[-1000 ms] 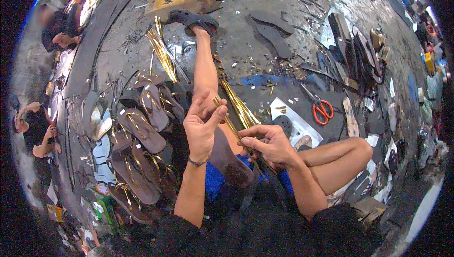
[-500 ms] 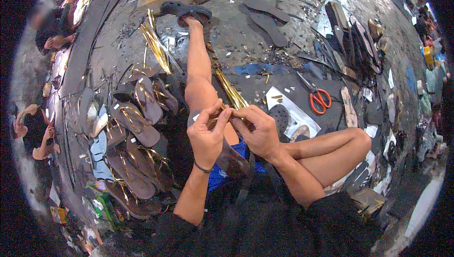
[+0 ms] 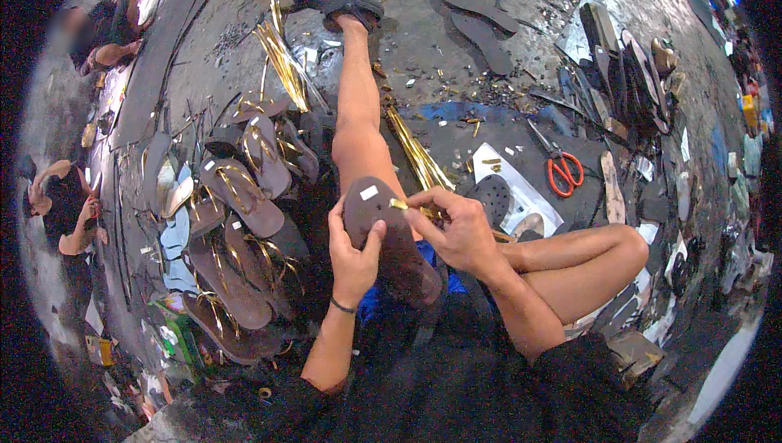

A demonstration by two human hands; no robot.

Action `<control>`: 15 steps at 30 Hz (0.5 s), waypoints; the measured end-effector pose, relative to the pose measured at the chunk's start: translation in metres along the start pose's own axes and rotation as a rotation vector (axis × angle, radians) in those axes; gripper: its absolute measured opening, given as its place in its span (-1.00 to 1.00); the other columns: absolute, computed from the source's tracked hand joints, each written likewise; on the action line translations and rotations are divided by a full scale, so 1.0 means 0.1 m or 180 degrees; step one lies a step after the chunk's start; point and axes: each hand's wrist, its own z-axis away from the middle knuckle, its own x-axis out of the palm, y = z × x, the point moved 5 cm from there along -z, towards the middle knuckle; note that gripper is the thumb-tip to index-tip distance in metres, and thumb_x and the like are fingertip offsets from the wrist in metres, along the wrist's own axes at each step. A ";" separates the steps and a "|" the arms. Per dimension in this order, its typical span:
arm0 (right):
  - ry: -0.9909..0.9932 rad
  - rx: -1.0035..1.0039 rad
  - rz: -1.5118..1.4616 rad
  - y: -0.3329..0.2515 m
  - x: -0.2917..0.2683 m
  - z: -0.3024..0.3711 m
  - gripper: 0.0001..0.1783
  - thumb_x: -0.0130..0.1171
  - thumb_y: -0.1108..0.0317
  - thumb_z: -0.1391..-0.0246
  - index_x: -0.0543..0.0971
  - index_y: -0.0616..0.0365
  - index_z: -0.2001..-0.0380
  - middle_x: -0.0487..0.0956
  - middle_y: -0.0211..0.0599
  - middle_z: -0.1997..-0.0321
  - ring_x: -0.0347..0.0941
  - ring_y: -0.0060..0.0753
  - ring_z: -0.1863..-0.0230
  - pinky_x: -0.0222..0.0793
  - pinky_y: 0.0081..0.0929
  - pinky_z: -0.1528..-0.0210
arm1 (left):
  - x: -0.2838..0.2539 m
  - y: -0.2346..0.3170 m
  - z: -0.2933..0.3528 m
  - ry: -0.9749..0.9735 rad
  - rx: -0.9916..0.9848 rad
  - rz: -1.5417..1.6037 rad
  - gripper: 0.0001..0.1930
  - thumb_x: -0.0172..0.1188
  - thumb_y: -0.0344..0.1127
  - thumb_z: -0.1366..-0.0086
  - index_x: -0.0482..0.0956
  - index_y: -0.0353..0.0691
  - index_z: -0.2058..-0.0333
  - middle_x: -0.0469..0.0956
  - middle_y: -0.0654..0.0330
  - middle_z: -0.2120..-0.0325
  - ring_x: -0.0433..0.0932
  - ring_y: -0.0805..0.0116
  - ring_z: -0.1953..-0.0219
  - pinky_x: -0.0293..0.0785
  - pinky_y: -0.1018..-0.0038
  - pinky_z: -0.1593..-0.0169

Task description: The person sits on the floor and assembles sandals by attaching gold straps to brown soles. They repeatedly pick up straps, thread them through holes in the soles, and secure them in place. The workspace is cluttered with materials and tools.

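Note:
A dark brown sandal sole [image 3: 395, 251] with a small white sticker rests over my lap. My left hand [image 3: 352, 260] is closed around its left edge, the thumb on top and the fingers beneath. At the sole's upper right edge, my right hand [image 3: 456, 231] pinches a shiny gold strap [image 3: 398, 204] between thumb and fingertips. The strap's end lies over the sole's edge; whether it passes into a hole I cannot tell. More of the gold strip shows behind the right fingers, partly hidden.
Several sandals with gold straps [image 3: 232, 194] are piled to my left. Gold strips [image 3: 419, 149] lie past my knee, with another bundle [image 3: 281, 60] farther off. Scissors with orange handles [image 3: 564, 174] lie to the right, near loose soles [image 3: 481, 27]. Other people sit at far left.
My hands were together, fingertips meeting over a small strip. Now the left has moved down onto the sole and grips it, while the right holds the gold strap at its edge.

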 end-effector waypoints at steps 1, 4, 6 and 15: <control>-0.0073 -0.0111 -0.0023 -0.06 0.02 -0.02 -0.80 0.34 0.32 -0.11 0.66 0.19 0.24 0.64 -0.31 0.47 0.43 -0.60 0.54 0.37 -0.53 0.46 | 0.02 0.09 0.02 -0.0023 -0.0023 0.0249 -0.39 0.35 -0.36 -0.20 0.29 -0.41 -0.16 0.49 0.02 0.01 0.51 0.29 -0.01 0.43 0.38 -0.11; -0.0440 0.0441 0.0433 -0.15 -0.04 0.02 -0.72 0.33 0.10 -0.09 0.69 0.06 0.28 0.68 -0.14 0.33 0.65 -0.10 0.31 0.54 -0.24 0.24 | 0.01 0.35 0.10 -0.0032 0.0256 0.0001 -0.53 0.33 -0.45 -0.20 0.37 -0.37 -0.04 0.59 0.14 0.20 0.56 0.43 0.18 0.51 0.47 0.06; -0.0445 0.0444 0.0652 -0.17 -0.08 0.04 -0.70 0.32 0.07 -0.08 0.70 0.05 0.28 0.68 -0.13 0.35 0.64 -0.06 0.31 0.53 -0.21 0.24 | 0.03 0.37 0.13 -0.0040 0.0151 0.0167 -0.61 0.35 -0.45 -0.17 0.43 -0.33 0.05 0.61 0.22 0.29 0.56 0.52 0.26 0.52 0.53 0.15; -0.0324 0.0148 0.0921 -0.11 -0.14 0.11 -0.70 0.28 0.12 -0.06 0.64 0.13 0.30 0.65 -0.07 0.36 0.61 0.05 0.32 0.51 -0.12 0.25 | 0.10 0.36 0.21 -0.0309 0.0106 0.0202 -0.76 0.31 -0.53 -0.13 0.53 -0.30 0.21 0.56 0.33 0.38 0.48 0.59 0.34 0.43 0.62 0.23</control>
